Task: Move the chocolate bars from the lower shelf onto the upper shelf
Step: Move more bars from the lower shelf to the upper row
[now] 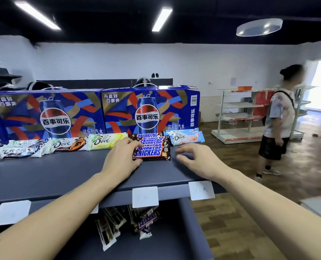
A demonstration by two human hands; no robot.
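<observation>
Several Snickers bars (150, 147) lie in an overlapping row on the grey upper shelf (65, 173). My left hand (123, 155) rests against the left end of the front bar, fingers touching the wrapper. My right hand (195, 156) hovers just right of the row with relaxed, spread fingers and holds nothing. Dove bars (107, 141) lie in a line to the left, and a pale blue Dove bar (185, 137) sits to the right. On the lower shelf (174, 244), a Snickers bar (148, 221) and several striped-wrapper bars (109, 226) lie in a loose pile.
Two large blue Pepsi boxes (148, 111) stand at the back of the upper shelf. White price tags (145, 197) hang on its front edge. A person (279, 121) stands on the wooden floor to the right, near a white empty shelving rack (236, 117).
</observation>
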